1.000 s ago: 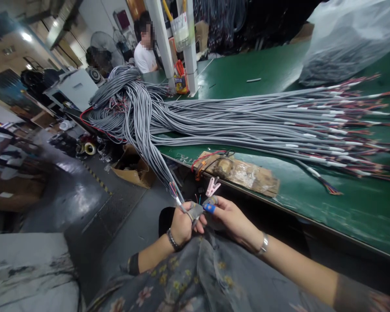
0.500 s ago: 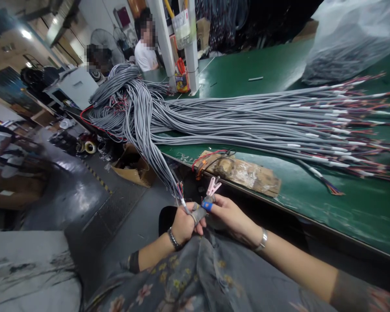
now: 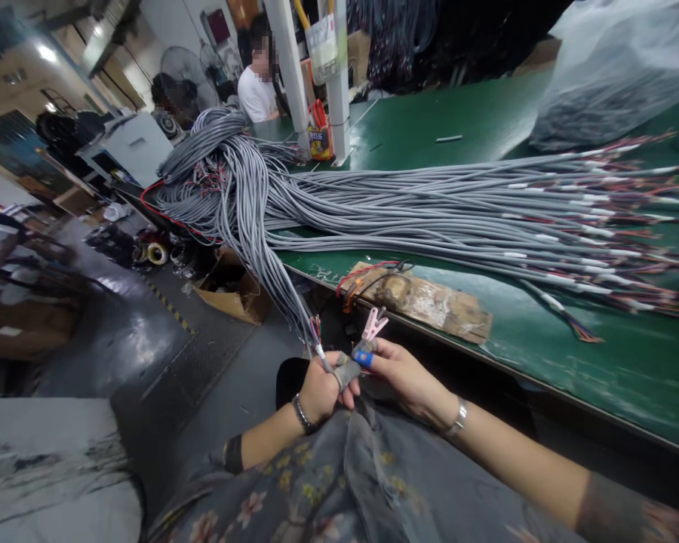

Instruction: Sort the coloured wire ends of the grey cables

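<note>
My left hand (image 3: pixel 321 392) is closed around the end of a grey cable (image 3: pixel 327 365), low in front of my body. Grey tape wraps its thumb. Just above it, several other cable ends with a white sleeve and thin coloured wires (image 3: pixel 316 329) hang from the bundle. My right hand (image 3: pixel 399 373), with blue tape on the thumb and grey wrapping on a finger, pinches close against the left thumb. Whatever lies between its fingertips is hidden. A pink clothes peg (image 3: pixel 374 324) stands right beyond the right fingertips; what it grips cannot be seen.
A thick bundle of grey cables (image 3: pixel 396 204) lies along the green table (image 3: pixel 486 113), stripped ends to the right. A wooden board (image 3: pixel 430 302) sits at the near edge. A plastic bag (image 3: pixel 616 90), white posts (image 3: pixel 339 90), a cardboard box (image 3: pixel 231 290) and a seated person (image 3: pixel 257 87) are around.
The view has shifted very slightly. Both hands stay together in almost the same place and pose, and the cables and peg look unmoved.
</note>
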Motion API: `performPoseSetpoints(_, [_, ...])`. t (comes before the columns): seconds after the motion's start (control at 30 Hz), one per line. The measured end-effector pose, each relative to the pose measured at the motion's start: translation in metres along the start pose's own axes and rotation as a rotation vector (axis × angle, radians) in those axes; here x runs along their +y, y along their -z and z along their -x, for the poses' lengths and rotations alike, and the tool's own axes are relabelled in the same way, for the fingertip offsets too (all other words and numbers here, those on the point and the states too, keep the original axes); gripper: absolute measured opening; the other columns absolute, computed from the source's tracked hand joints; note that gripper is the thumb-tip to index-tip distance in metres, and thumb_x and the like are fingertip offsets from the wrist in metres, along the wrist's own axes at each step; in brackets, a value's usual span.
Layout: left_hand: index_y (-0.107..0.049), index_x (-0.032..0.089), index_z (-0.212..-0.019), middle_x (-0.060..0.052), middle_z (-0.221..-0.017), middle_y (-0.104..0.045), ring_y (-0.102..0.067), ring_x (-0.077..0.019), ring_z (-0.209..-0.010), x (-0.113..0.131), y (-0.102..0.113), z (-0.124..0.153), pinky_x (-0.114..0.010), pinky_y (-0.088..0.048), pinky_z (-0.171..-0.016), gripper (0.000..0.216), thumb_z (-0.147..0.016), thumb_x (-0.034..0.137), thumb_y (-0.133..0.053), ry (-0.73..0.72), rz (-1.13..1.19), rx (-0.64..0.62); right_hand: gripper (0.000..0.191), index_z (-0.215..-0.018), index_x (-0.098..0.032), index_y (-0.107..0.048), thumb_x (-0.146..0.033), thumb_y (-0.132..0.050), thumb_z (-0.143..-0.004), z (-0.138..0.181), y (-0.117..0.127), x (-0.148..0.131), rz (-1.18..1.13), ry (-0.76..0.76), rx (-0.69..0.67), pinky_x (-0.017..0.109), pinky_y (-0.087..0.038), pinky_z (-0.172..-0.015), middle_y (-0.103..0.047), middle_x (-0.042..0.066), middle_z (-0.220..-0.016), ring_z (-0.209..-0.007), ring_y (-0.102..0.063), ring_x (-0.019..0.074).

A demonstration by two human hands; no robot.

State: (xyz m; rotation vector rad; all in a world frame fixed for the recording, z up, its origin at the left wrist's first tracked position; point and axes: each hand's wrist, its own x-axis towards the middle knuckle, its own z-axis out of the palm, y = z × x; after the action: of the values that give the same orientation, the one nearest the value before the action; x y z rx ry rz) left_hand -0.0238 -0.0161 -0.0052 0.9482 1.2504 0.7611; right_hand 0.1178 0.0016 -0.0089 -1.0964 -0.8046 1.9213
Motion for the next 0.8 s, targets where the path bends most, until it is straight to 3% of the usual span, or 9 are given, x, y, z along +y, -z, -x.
performPoseSetpoints(0.23, [-0.052, 0.015, -0.054, 0.0, -0.044, -0.056, -0.043, -0.0065, -0.028, -0.004, 0.002, -0.001, -0.018, -0.026, -0.031, 0.043, -0.06, 0.055, -0.068, 0.003, 0.125, -0.011, 0.032, -0.065, -0.017, -0.061, -0.037, -0.083, -0.053, -0.001, 0.003, 0.002, -0.146, -0.091, -0.071, 0.021, -0.033, -0.047, -0.056, -0.003, -0.058, -0.05, -0.044, 0.0076])
performPoseSetpoints(0.37, [-0.052, 0.015, -0.055, -0.001, -0.043, -0.056, -0.041, -0.0065, -0.027, -0.002, 0.006, 0.0, -0.018, -0.024, -0.029, 0.047, -0.056, 0.058, -0.069, 0.023, 0.184, -0.095, 0.031, -0.066, -0.017, -0.06, -0.031, -0.083, -0.051, -0.005, 0.005, 0.003, -0.258, -0.212, -0.15, 0.019, -0.036, -0.047, -0.057, -0.003, -0.056, -0.049, -0.047, 0.0071])
performPoseSetpoints(0.5, [-0.053, 0.014, -0.053, -0.001, -0.041, -0.055, -0.041, -0.0068, -0.027, -0.001, 0.008, 0.002, -0.018, -0.026, -0.029, 0.046, -0.051, 0.056, -0.074, 0.093, 0.158, -0.2, 0.031, -0.064, -0.018, -0.058, -0.028, -0.084, -0.05, -0.012, 0.006, 0.003, -0.377, -0.162, -0.123, 0.017, -0.035, -0.043, -0.05, -0.006, -0.052, -0.045, -0.041, 0.0054])
performPoseSetpoints(0.6, [-0.052, 0.015, -0.052, 0.0, -0.041, -0.055, -0.04, -0.0063, -0.026, -0.002, 0.007, 0.003, -0.018, -0.024, -0.029, 0.046, -0.053, 0.055, -0.074, 0.076, 0.159, -0.133, 0.029, -0.064, -0.018, -0.058, -0.028, -0.083, -0.053, -0.015, 0.008, 0.002, -0.419, -0.109, -0.075, 0.017, -0.035, -0.042, -0.05, -0.006, -0.053, -0.045, -0.04, 0.0052])
performPoseSetpoints(0.8, [-0.053, 0.014, -0.053, 0.0, -0.043, -0.056, -0.041, -0.0058, -0.027, -0.008, 0.006, 0.002, -0.017, -0.026, -0.03, 0.044, -0.061, 0.054, -0.069, -0.004, 0.101, -0.04, 0.029, -0.071, -0.016, -0.066, -0.042, -0.075, -0.063, -0.005, 0.016, 0.004, -0.378, -0.223, -0.141, 0.02, -0.044, -0.049, -0.059, 0.001, -0.066, -0.055, -0.05, 0.0088])
